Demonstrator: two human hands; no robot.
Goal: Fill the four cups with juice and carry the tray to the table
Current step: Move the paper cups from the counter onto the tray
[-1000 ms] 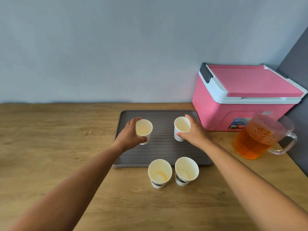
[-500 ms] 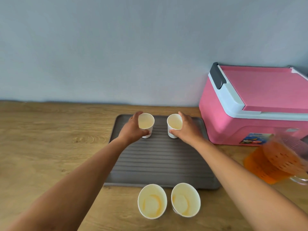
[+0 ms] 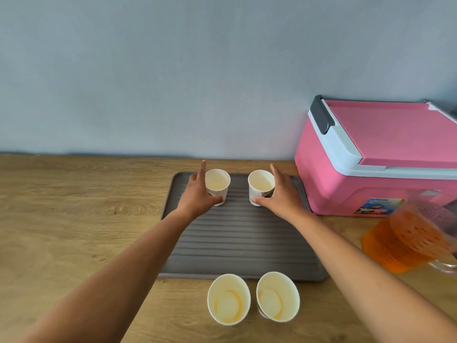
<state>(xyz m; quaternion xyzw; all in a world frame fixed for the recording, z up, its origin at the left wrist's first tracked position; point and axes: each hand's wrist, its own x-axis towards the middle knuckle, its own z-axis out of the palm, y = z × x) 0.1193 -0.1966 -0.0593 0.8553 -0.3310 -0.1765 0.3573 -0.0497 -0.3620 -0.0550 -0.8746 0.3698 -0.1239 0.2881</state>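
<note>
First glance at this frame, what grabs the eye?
The pink cooler against the wall at far right stands out most, with the pitcher of orange juice just in front of it. At centre, the left hand and right hand, fingers spread, flank two paper cups standing at the back of the grey ribbed tray. Two more juice-stained cups sit off the tray on the wooden counter.
</note>
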